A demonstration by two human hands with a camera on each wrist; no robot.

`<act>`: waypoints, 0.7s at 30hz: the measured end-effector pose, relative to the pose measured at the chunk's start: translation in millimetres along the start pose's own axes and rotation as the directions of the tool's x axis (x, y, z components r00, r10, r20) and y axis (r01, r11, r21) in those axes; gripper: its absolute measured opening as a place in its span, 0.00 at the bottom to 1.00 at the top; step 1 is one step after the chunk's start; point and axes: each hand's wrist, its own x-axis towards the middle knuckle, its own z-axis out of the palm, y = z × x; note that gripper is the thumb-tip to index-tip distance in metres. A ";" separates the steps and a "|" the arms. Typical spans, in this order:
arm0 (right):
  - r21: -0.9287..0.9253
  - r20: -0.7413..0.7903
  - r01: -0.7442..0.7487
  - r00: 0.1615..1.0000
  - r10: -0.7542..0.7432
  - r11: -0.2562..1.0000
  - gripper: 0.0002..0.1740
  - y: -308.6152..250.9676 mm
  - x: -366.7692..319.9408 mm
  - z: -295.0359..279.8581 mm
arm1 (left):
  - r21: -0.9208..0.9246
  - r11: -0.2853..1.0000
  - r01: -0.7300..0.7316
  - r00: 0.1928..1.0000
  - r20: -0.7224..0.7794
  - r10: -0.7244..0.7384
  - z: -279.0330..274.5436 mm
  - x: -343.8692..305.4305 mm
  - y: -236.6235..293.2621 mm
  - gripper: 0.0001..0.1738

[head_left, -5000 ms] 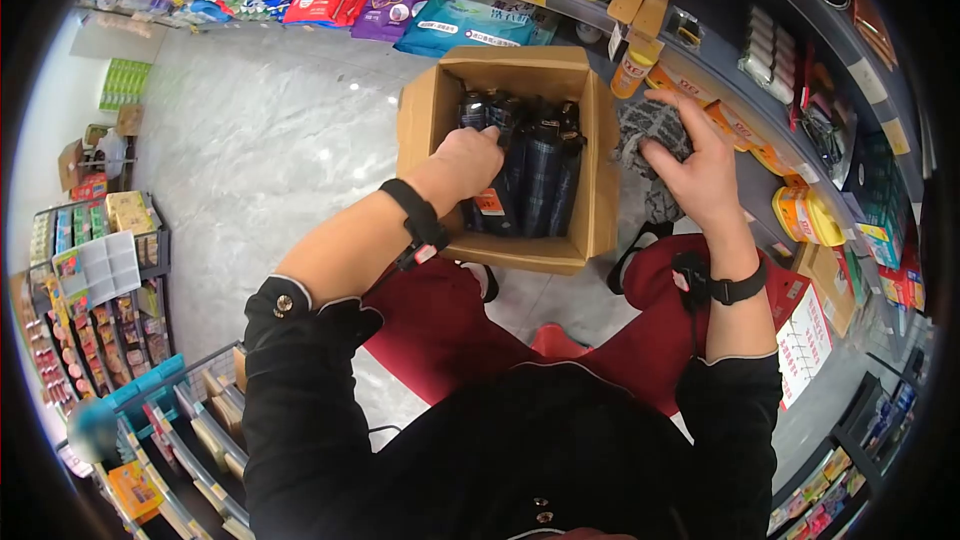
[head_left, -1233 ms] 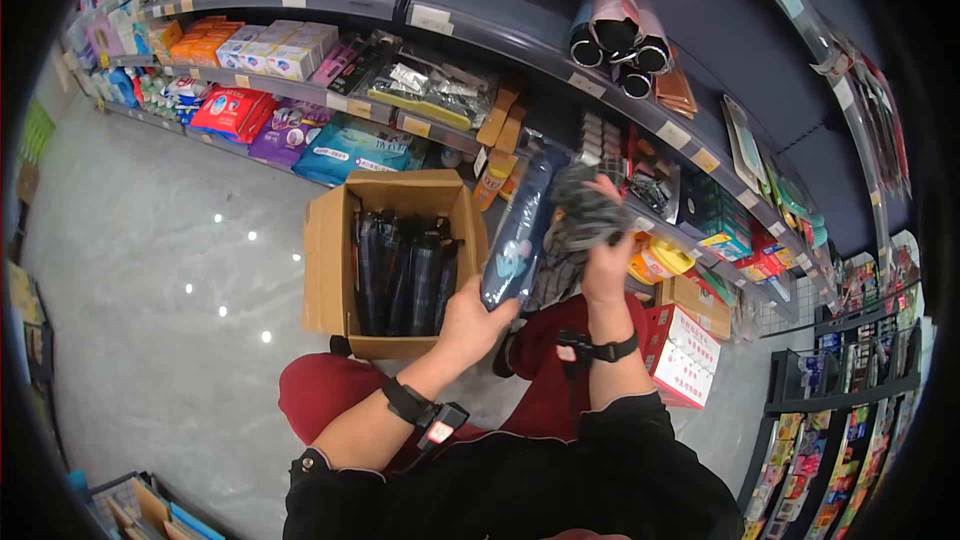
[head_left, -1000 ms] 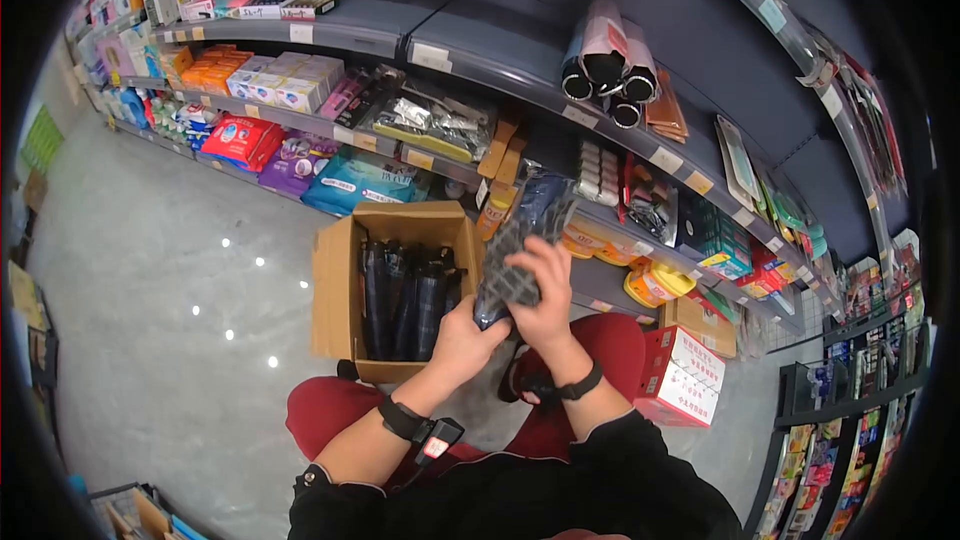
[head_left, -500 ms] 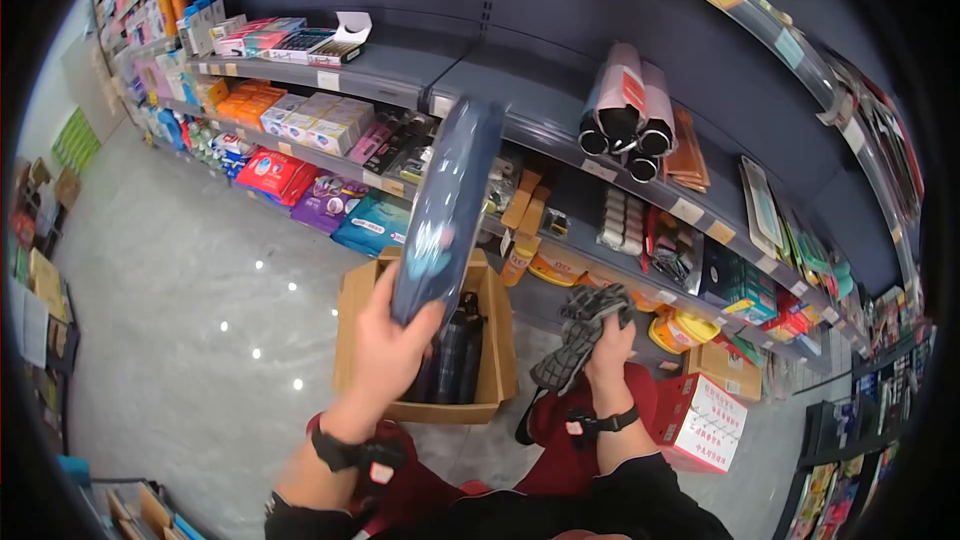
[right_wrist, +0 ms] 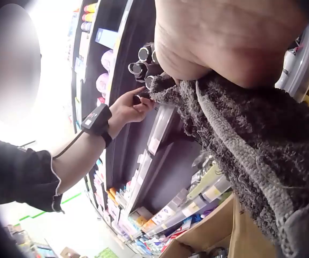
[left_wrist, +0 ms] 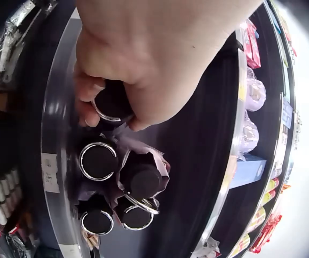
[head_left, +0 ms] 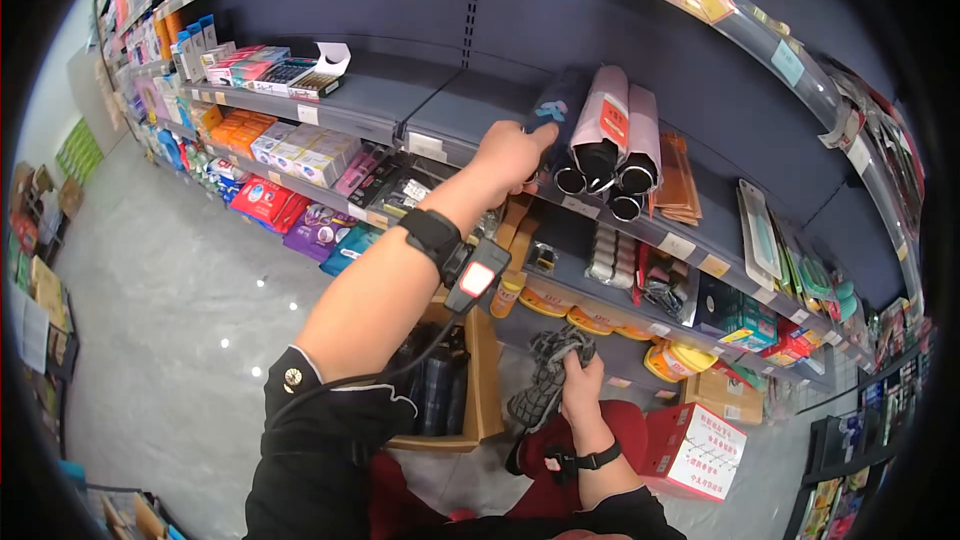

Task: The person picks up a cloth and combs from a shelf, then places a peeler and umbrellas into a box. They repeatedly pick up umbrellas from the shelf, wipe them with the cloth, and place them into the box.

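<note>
On the upper shelf, the left hand (head_left: pixel 512 158) grips a dark blue wrapped umbrella (head_left: pixel 553 108), lying just left of a stack of wrapped umbrellas (head_left: pixel 604 118). In the left wrist view, the thumb and fingers of the left hand (left_wrist: pixel 138 59) curl round its black, silver-ringed end (left_wrist: pixel 112 102), beside several similar ends (left_wrist: pixel 98 160). Lower down, near the right knee, the right hand (head_left: pixel 583 386) holds a bunched grey checked cloth (head_left: pixel 545 374). The right wrist view shows this cloth (right_wrist: pixel 251 156) hanging from the right hand (right_wrist: pixel 224 37).
A cardboard box (head_left: pixel 484 380) with several dark umbrellas (head_left: pixel 436 392) stands on the floor below the left forearm. Orange packets (head_left: pixel 678 180) lie right of the stack. A red and white carton (head_left: pixel 700 452) is by the right knee. A shelf edge (head_left: pixel 640 226) runs before the stack.
The left hand has carried the blue umbrella from above the box up and right onto the upper shelf. The right hand keeps the cloth and has moved slightly down and left in view.
</note>
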 end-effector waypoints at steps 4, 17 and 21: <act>-0.036 0.031 -0.023 0.999 0.024 0.999 0.07 3.3 -0.1 -5.1 | 0.128 0.988 0.092 0.984 0.140 -0.110 -11.5 12.3 -0.2 0.37; -0.055 0.132 -0.028 0.991 0.035 0.998 0.08 -4.2 -13.5 -4.5 | 0.097 0.976 -0.193 0.966 0.190 0.172 -29.4 -18.2 -27.1 0.39; -0.105 0.132 0.013 0.991 0.001 0.994 0.07 -2.1 -13.9 2.1 | 0.038 0.976 -0.213 0.948 0.251 0.197 -12.9 -4.2 -31.5 0.37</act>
